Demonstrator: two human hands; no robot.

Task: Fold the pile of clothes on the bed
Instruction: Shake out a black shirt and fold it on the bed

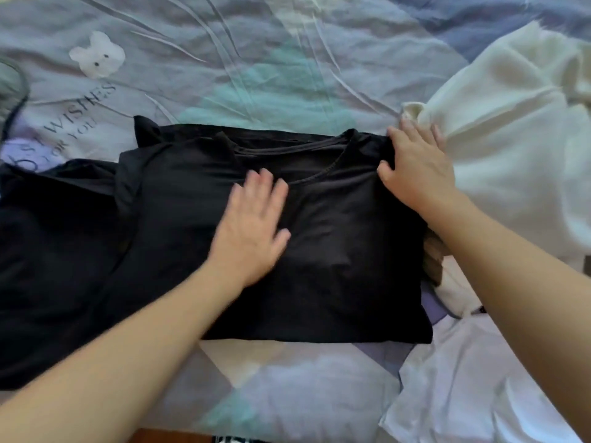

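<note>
A black T-shirt (335, 251) lies partly folded on the bed, its neckline toward the far side. My left hand (252, 228) lies flat on the middle of the shirt with straight fingers, slightly blurred. My right hand (415, 167) rests on the shirt's right shoulder edge, fingers extended and the thumb pressing the fabric. More black cloth (54, 251) spreads out to the left. A cream garment (511, 139) lies crumpled at the right, just behind my right hand. A white garment (463, 394) lies at the near right.
The patterned bedsheet (224, 59) in blue, teal and lilac covers the bed, with a bear print and lettering at the far left. A grey item with a dark rim (12, 84) sits at the left edge. The bed's near edge runs along the bottom.
</note>
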